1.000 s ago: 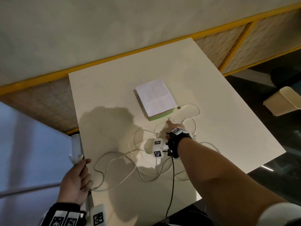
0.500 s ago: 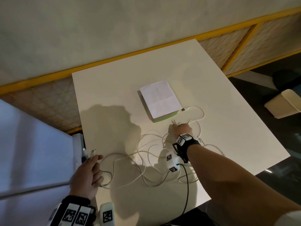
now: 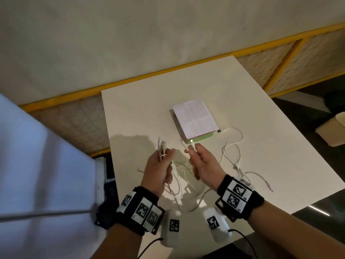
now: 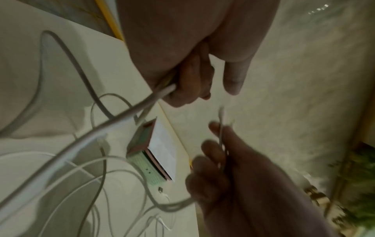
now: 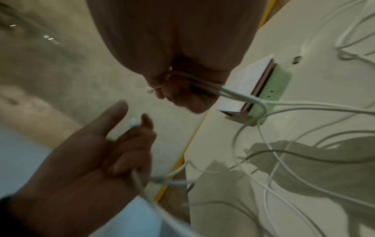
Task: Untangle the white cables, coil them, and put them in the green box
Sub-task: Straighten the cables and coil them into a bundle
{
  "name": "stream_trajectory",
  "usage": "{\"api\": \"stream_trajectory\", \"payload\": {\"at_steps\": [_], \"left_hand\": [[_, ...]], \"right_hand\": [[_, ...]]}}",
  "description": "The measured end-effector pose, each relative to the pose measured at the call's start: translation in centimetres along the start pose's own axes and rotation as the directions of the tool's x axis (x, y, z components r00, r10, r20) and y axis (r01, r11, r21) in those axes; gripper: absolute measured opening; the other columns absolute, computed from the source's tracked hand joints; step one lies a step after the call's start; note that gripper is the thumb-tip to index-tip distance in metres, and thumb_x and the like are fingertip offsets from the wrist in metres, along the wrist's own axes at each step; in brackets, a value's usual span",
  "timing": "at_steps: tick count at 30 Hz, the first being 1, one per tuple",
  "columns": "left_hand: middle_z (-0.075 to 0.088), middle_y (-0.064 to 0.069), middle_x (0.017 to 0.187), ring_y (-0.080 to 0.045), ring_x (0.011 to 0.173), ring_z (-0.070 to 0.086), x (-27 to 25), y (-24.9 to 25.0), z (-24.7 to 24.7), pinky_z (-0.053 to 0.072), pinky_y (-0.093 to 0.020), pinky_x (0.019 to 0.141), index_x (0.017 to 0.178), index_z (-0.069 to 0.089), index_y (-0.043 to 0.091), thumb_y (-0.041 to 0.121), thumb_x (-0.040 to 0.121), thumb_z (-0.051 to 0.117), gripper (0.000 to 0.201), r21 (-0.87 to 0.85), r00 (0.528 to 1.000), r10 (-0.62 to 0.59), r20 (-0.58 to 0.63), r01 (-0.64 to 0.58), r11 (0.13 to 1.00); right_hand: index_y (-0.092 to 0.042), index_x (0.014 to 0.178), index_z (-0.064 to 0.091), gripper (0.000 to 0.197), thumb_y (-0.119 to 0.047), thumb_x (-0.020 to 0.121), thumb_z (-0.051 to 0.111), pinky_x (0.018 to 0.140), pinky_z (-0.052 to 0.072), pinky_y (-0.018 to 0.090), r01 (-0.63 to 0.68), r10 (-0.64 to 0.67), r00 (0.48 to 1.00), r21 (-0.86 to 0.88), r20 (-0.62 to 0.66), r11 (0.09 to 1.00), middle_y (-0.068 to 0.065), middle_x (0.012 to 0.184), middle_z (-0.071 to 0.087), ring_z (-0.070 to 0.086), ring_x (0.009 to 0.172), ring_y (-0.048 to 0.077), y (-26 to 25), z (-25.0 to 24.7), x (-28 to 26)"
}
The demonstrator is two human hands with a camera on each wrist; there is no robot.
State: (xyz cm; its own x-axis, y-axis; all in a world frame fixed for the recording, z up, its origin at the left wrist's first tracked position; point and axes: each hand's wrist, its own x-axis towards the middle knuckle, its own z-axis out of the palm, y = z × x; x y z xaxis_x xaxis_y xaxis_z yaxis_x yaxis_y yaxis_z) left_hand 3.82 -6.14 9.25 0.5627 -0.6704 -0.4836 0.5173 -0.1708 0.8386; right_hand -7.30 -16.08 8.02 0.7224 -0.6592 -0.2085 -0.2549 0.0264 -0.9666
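Observation:
Several white cables (image 3: 232, 146) lie tangled in loops on the white table (image 3: 261, 128), trailing toward its front edge. My left hand (image 3: 164, 156) is raised over the table and grips a bunch of cable ends (image 3: 161, 147) that stick up from its fingers. Beside it, my right hand (image 3: 192, 151) pinches other cable ends (image 3: 186, 145) just in front of the green box (image 3: 204, 138). The box sits mid-table with a white sheet (image 3: 195, 118) on top. In the left wrist view my left hand (image 4: 182, 89) curls round a cable. In the right wrist view my right hand (image 5: 182, 89) grips cables (image 5: 239, 96).
A USB plug (image 3: 219, 131) lies right of the box. A yellow-framed railing (image 3: 242, 51) runs behind the table. A beige bin (image 3: 334, 128) stands on the dark floor to the right. A pale blue-white surface (image 3: 37, 174) fills the left.
Both hands have lifted off the table holding cable ends. The left came in from the table's left edge; the right drew back from the tangle. They now sit close together.

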Motion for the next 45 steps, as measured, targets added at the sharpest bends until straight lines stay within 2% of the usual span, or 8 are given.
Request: {"api": "stream_trajectory", "payload": {"at_steps": [6, 15, 19, 23, 27, 32, 35, 45], "left_hand": [[0.038, 0.002, 0.049, -0.012, 0.040, 0.031, -1.2, -0.3, 2.4, 0.028, -0.023, 0.039, 0.068, 0.054, 0.014, 0.025, 0.087, 0.066, 0.025, 0.107, 0.993, 0.122, 0.001, -0.121, 0.987], [0.044, 0.011, 0.049, -0.007, 0.045, 0.038, -1.8, -2.3, 2.8, 0.033, -0.020, 0.043, 0.067, 0.050, 0.022, 0.034, 0.092, 0.059, 0.029, 0.120, 0.984, 0.158, -0.086, -0.147, 0.982], [0.056, 0.002, 0.065, -0.012, 0.063, 0.055, -2.0, -2.7, 2.6, 0.048, -0.024, 0.057, 0.086, 0.058, 0.011, 0.034, 0.095, 0.054, 0.025, 0.062, 0.992, 0.108, -0.067, -0.104, 0.993], [0.058, -0.005, 0.076, -0.019, 0.075, 0.057, -1.6, -2.6, 2.2, 0.048, -0.036, 0.077, 0.088, 0.058, 0.010, 0.033, 0.099, 0.044, 0.029, -0.044, 0.993, 0.090, -0.070, -0.093, 0.995], [0.062, -0.004, 0.076, -0.010, 0.068, 0.064, -1.2, -1.5, 1.7, 0.052, -0.031, 0.072, 0.080, 0.054, 0.011, 0.030, 0.101, 0.039, 0.032, -0.100, 0.990, 0.098, -0.104, -0.109, 0.989], [0.049, 0.002, 0.044, -0.017, 0.060, 0.068, -0.9, 0.1, 1.1, 0.054, -0.036, 0.070, 0.074, 0.046, 0.014, 0.028, 0.103, 0.034, 0.033, -0.407, 0.991, 0.054, -0.121, -0.099, 0.908], [0.036, 0.008, 0.042, -0.008, 0.037, 0.041, -0.2, 1.4, -0.6, 0.056, -0.025, 0.055, 0.069, 0.044, 0.019, 0.033, 0.101, 0.036, 0.036, -0.513, 0.985, 0.063, -0.162, -0.138, 0.847], [0.028, 0.010, 0.040, -0.005, 0.033, 0.024, 1.5, 5.9, -8.8, 0.023, -0.015, 0.036, 0.051, 0.047, 0.019, 0.033, 0.101, 0.037, 0.053, -0.630, 0.924, 0.115, -0.366, -0.337, 0.700]], "right_hand": [[-0.004, 0.090, 0.051, 0.034, -0.033, 0.098, 0.034, 0.060, 0.044, 0.021, 0.114, -0.106, 0.993, -0.285, 0.043, 0.952, 0.011, 0.080, 0.064, 0.059, 0.068, 0.021, -1.9, 1.6, -1.0], [-0.007, 0.080, 0.064, 0.028, -0.017, 0.092, 0.041, 0.045, 0.033, 0.008, 0.181, -0.208, 0.978, -0.507, 0.003, 0.843, 0.010, 0.061, 0.064, 0.046, 0.045, 0.008, -0.2, 2.1, -1.2], [-0.010, 0.080, 0.064, 0.033, -0.026, 0.089, 0.036, 0.052, 0.047, 0.029, 0.152, -0.156, 0.987, -0.475, 0.032, 0.867, 0.010, 0.062, 0.065, 0.058, 0.054, 0.023, -0.3, 2.5, -1.6], [-0.015, 0.103, 0.062, 0.029, -0.027, 0.087, 0.040, 0.063, 0.044, 0.029, 0.239, -0.210, 0.971, -0.453, 0.115, 0.859, 0.005, 0.080, 0.063, 0.055, 0.066, 0.018, 0.1, 2.8, -2.0], [-0.021, 0.133, 0.038, 0.053, -0.025, 0.085, 0.059, 0.066, 0.042, 0.017, 0.147, -0.109, 0.986, -0.367, 0.123, 0.918, -0.004, 0.090, 0.057, 0.052, 0.058, -0.002, 0.9, 1.4, -2.0], [-0.015, 0.126, 0.041, 0.043, -0.023, 0.087, 0.060, 0.058, 0.034, 0.015, 0.194, -0.064, 0.962, -0.503, 0.264, 0.842, -0.012, 0.060, 0.044, 0.043, 0.053, 0.001, 2.1, -0.4, -1.3], [-0.014, 0.107, 0.055, 0.022, -0.026, 0.089, 0.058, 0.057, 0.035, 0.021, 0.191, -0.005, 0.954, -0.597, 0.299, 0.779, -0.013, 0.057, 0.045, 0.044, 0.053, 0.009, 3.4, -2.2, -0.5], [-0.025, 0.082, 0.055, 0.015, -0.038, 0.090, 0.052, 0.075, 0.043, 0.036, -0.238, 0.314, 0.947, -0.804, -0.067, 0.545, 0.012, 0.094, 0.069, 0.062, 0.093, 0.030, 10.7, -12.4, -0.9]]}}
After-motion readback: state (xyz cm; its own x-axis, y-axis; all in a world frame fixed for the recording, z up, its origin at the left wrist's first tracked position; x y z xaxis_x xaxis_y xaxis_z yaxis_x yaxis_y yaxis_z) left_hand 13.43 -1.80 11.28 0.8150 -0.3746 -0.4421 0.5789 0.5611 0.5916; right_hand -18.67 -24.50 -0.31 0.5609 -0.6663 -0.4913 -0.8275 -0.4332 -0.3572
